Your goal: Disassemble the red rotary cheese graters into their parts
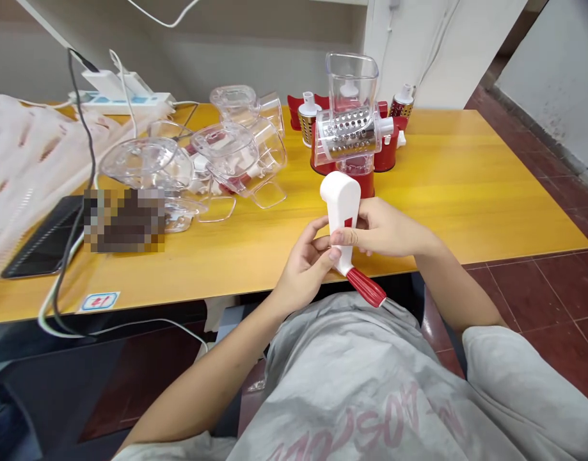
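Right fingers clasp white crank — left fingers alongside.

Here's the yellow worktop stretching left to right, light glinting off it, a grey recess and white panel along its far edge, and on the right dark red floor tiles running up to a scuffed pale wall.

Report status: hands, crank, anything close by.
Left hand and right hand both holding white crank. Red grip at its near end, toward shirt. Drum grater standing just beyond, on table.
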### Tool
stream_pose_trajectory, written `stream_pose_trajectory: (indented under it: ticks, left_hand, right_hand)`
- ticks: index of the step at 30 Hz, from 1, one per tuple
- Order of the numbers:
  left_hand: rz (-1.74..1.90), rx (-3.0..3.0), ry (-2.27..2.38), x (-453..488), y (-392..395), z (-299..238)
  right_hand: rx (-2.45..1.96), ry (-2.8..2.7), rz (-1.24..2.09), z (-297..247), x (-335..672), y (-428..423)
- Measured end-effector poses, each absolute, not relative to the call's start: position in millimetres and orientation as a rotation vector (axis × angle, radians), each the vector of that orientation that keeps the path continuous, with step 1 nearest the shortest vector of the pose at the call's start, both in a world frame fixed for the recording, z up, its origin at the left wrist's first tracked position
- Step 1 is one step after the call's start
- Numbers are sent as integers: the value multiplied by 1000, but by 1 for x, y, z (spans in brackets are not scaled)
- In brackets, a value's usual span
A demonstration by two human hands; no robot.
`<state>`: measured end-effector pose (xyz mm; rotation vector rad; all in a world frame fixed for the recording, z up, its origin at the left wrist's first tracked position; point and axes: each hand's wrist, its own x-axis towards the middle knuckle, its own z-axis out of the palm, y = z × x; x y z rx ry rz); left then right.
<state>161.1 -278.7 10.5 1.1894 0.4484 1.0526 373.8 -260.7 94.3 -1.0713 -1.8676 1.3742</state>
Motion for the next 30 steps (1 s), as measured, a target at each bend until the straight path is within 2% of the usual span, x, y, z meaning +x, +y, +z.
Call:
stream_pose_trajectory:
  ticks: [8,11,16,25,27,30]
  left_hand:
    - [986,1189,382,157,-268,9]
    - [1023,1247,379,153,-268,14]
    - [833,1359,348,144,-266,14]
    - [661,1120,170,138,-270,11]
    - [664,1069,146,137,-271,10]
    - [712,990,96,138,-271,13]
  right_hand:
    - [-840,-1510,1535,95,377,-263]
    - [-624,-1512,1658,89,379,-260]
    - [-433,-1598,1773,74,377,-252]
    - [-583,-1627,1678,68,375,-246]
    - [-665,-1676,1552,68,377,-245]
    - [-838,-1716,1151,71,378,-249]
